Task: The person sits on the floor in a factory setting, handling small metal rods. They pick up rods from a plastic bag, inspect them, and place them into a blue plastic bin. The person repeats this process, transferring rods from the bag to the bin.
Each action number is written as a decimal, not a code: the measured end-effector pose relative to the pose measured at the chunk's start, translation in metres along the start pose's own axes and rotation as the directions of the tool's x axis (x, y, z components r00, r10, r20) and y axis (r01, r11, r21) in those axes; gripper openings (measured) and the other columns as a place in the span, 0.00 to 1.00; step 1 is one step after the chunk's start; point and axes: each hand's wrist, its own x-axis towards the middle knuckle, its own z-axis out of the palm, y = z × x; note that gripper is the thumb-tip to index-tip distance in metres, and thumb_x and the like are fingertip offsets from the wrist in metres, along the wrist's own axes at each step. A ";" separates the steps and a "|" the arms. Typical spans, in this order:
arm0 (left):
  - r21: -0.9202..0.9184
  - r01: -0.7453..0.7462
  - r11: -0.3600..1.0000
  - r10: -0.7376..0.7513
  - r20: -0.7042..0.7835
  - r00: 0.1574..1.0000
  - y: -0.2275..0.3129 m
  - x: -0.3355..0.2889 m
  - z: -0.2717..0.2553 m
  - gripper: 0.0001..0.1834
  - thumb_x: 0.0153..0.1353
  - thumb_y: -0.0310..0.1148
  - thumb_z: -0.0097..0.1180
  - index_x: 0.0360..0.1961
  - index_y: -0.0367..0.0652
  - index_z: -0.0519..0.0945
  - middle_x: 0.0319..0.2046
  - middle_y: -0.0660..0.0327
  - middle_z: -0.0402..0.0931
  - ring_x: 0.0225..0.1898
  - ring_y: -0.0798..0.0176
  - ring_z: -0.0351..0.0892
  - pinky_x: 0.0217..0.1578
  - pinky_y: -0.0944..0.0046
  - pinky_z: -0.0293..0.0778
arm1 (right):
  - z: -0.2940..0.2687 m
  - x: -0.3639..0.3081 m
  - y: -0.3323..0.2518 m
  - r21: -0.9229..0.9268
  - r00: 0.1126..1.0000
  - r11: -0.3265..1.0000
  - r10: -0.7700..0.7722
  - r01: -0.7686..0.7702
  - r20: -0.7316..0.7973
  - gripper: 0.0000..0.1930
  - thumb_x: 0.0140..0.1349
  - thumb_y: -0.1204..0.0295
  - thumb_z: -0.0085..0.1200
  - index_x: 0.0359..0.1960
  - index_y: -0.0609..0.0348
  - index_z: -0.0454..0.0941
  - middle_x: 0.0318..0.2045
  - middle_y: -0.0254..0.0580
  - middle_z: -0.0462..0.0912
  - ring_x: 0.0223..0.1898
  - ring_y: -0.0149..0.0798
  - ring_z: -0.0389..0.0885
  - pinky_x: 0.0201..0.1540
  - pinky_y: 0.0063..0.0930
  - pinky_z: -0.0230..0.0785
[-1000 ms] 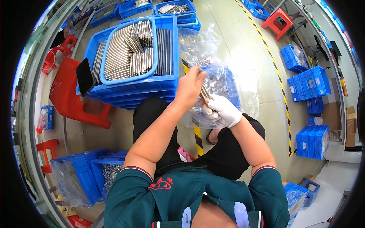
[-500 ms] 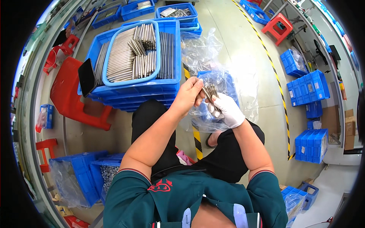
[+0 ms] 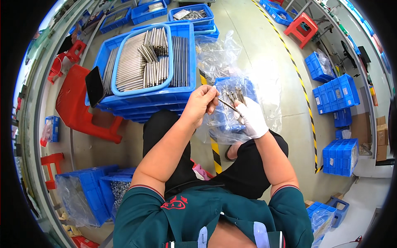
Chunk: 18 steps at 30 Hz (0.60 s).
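Observation:
My bare left hand [image 3: 201,104] pinches one end of a slim metal rod [image 3: 227,104], which slants across to the other hand. In a white glove, my right hand [image 3: 253,120] grips a small bundle of metal rods [image 3: 235,95], their ends fanned upward. Below both hands sits a blue bin lined with a clear plastic bag [image 3: 231,124], with loose rods inside. To the left, a light blue tray [image 3: 170,62] holds closely packed rows of rods. It rests on a stack of blue crates [image 3: 142,101], where darker rods lie on either side of it.
A black phone-like slab [image 3: 95,87] leans at the crate's left corner, beside a red stool [image 3: 78,103]. Behind stand more blue bins [image 3: 194,18] of metal parts. Yellow-black tape [image 3: 295,70] runs along the floor at right, with stacked blue crates [image 3: 337,95] beyond.
My hands have drawn slightly apart. A single rod now stretches between them, separated from the bundle that was held close together. The right hand's bundle has tilted and spread a little.

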 end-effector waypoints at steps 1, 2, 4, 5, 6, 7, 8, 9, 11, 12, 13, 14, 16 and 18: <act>-0.088 0.029 0.996 -0.026 0.036 0.999 0.000 0.001 -0.002 0.12 0.66 0.39 0.51 0.33 0.41 0.73 0.20 0.65 0.71 0.16 0.74 0.66 0.17 0.73 0.62 | 0.000 0.000 0.000 -0.015 1.000 1.000 -0.020 0.020 -0.015 0.09 0.63 0.67 0.50 0.29 0.59 0.73 0.18 0.30 0.72 0.18 0.21 0.65 0.20 0.18 0.56; -0.126 0.064 0.990 -0.057 0.057 0.997 -0.001 0.001 -0.003 0.11 0.66 0.39 0.51 0.33 0.41 0.74 0.20 0.65 0.71 0.16 0.73 0.66 0.18 0.73 0.61 | -0.001 0.000 0.000 -0.030 0.999 0.999 -0.041 0.040 -0.030 0.09 0.63 0.67 0.50 0.28 0.59 0.73 0.18 0.30 0.72 0.18 0.22 0.65 0.21 0.18 0.56; -0.200 0.136 0.970 -0.117 0.105 0.988 -0.003 0.001 -0.005 0.11 0.66 0.38 0.51 0.34 0.40 0.75 0.21 0.64 0.72 0.17 0.72 0.65 0.19 0.72 0.61 | 0.000 0.000 0.001 -0.054 0.996 0.996 -0.067 0.065 -0.053 0.10 0.62 0.67 0.51 0.27 0.60 0.73 0.18 0.30 0.72 0.19 0.22 0.65 0.22 0.19 0.57; -0.209 0.142 0.968 -0.118 0.122 0.985 -0.005 0.001 -0.005 0.10 0.65 0.37 0.52 0.34 0.40 0.75 0.21 0.63 0.72 0.17 0.72 0.66 0.19 0.72 0.61 | 0.000 0.000 0.002 -0.066 0.995 0.995 -0.081 0.076 -0.065 0.10 0.62 0.67 0.51 0.27 0.60 0.73 0.17 0.30 0.72 0.19 0.22 0.66 0.22 0.19 0.57; -0.217 0.148 0.965 -0.120 0.139 0.983 -0.006 0.002 -0.005 0.10 0.65 0.37 0.52 0.34 0.40 0.75 0.21 0.63 0.72 0.17 0.72 0.66 0.19 0.72 0.61 | -0.001 0.000 0.003 -0.095 0.994 0.992 -0.088 0.082 -0.066 0.10 0.62 0.67 0.51 0.27 0.60 0.73 0.17 0.30 0.72 0.19 0.23 0.66 0.22 0.20 0.58; -0.226 0.155 0.962 -0.120 0.158 0.980 -0.007 0.002 -0.005 0.10 0.65 0.36 0.53 0.34 0.39 0.75 0.21 0.63 0.72 0.17 0.72 0.66 0.19 0.72 0.61 | -0.002 0.001 0.005 -0.125 0.993 0.988 -0.097 0.087 -0.069 0.10 0.61 0.66 0.52 0.27 0.60 0.73 0.17 0.30 0.72 0.19 0.23 0.66 0.23 0.20 0.58; -0.219 0.154 0.963 -0.120 0.158 0.980 -0.007 0.001 -0.004 0.10 0.64 0.36 0.53 0.34 0.39 0.75 0.21 0.63 0.72 0.17 0.72 0.66 0.19 0.72 0.61 | -0.002 0.001 0.006 -0.154 0.992 0.984 -0.105 0.093 -0.071 0.10 0.61 0.66 0.52 0.26 0.60 0.73 0.17 0.30 0.72 0.19 0.23 0.66 0.23 0.21 0.58; -0.212 0.152 0.965 -0.120 0.158 0.980 -0.007 0.001 -0.003 0.10 0.64 0.36 0.53 0.34 0.39 0.76 0.21 0.63 0.72 0.17 0.72 0.66 0.19 0.72 0.61 | -0.003 0.000 0.006 -0.169 0.991 0.981 -0.113 0.099 -0.070 0.10 0.61 0.66 0.53 0.26 0.59 0.73 0.17 0.30 0.72 0.19 0.23 0.66 0.23 0.21 0.58; -0.160 0.127 0.979 -0.105 0.141 0.984 -0.006 0.000 -0.003 0.10 0.64 0.35 0.54 0.35 0.39 0.76 0.21 0.63 0.72 0.18 0.71 0.67 0.19 0.72 0.62 | -0.002 0.000 0.006 -0.202 0.990 0.973 -0.126 0.111 -0.063 0.11 0.60 0.66 0.53 0.26 0.59 0.73 0.17 0.31 0.72 0.19 0.23 0.66 0.23 0.22 0.58; -0.111 0.105 0.988 -0.090 0.126 0.988 -0.005 0.000 -0.002 0.10 0.64 0.35 0.54 0.35 0.39 0.76 0.21 0.63 0.72 0.18 0.71 0.68 0.20 0.72 0.63 | -0.001 0.001 0.006 -0.212 0.990 0.971 -0.127 0.111 -0.065 0.11 0.60 0.66 0.53 0.26 0.59 0.73 0.17 0.31 0.72 0.19 0.23 0.66 0.23 0.22 0.58; -0.061 0.082 0.995 -0.075 0.113 0.991 -0.005 0.000 -0.001 0.10 0.64 0.35 0.54 0.35 0.39 0.76 0.21 0.63 0.73 0.18 0.71 0.68 0.20 0.72 0.63 | -0.002 0.001 0.007 -0.221 0.989 0.969 -0.129 0.112 -0.067 0.11 0.60 0.66 0.53 0.26 0.59 0.73 0.17 0.31 0.72 0.20 0.23 0.66 0.23 0.21 0.58; -0.043 0.081 0.996 -0.076 0.115 0.990 -0.005 0.000 -0.001 0.10 0.63 0.35 0.54 0.36 0.38 0.76 0.21 0.63 0.73 0.18 0.71 0.68 0.21 0.72 0.64 | -0.002 0.002 0.007 -0.230 0.989 0.967 -0.132 0.112 -0.070 0.11 0.60 0.66 0.53 0.26 0.59 0.73 0.17 0.31 0.72 0.20 0.23 0.66 0.23 0.21 0.58; -0.007 0.079 0.997 -0.078 0.120 0.990 -0.008 -0.001 -0.001 0.10 0.63 0.34 0.55 0.37 0.37 0.77 0.21 0.63 0.73 0.19 0.71 0.69 0.22 0.71 0.66 | 0.000 0.001 0.005 -0.243 0.986 0.963 -0.140 0.116 -0.084 0.10 0.60 0.66 0.54 0.26 0.59 0.73 0.17 0.31 0.71 0.20 0.23 0.66 0.23 0.21 0.58; -0.223 0.183 0.958 -0.138 0.203 0.969 -0.010 -0.001 -0.003 0.11 0.64 0.34 0.54 0.40 0.36 0.76 0.22 0.63 0.74 0.19 0.71 0.70 0.23 0.71 0.67 | 0.001 0.000 0.004 -0.212 0.985 0.969 -0.147 0.124 -0.092 0.10 0.60 0.66 0.54 0.27 0.60 0.73 0.17 0.31 0.71 0.20 0.23 0.66 0.23 0.21 0.59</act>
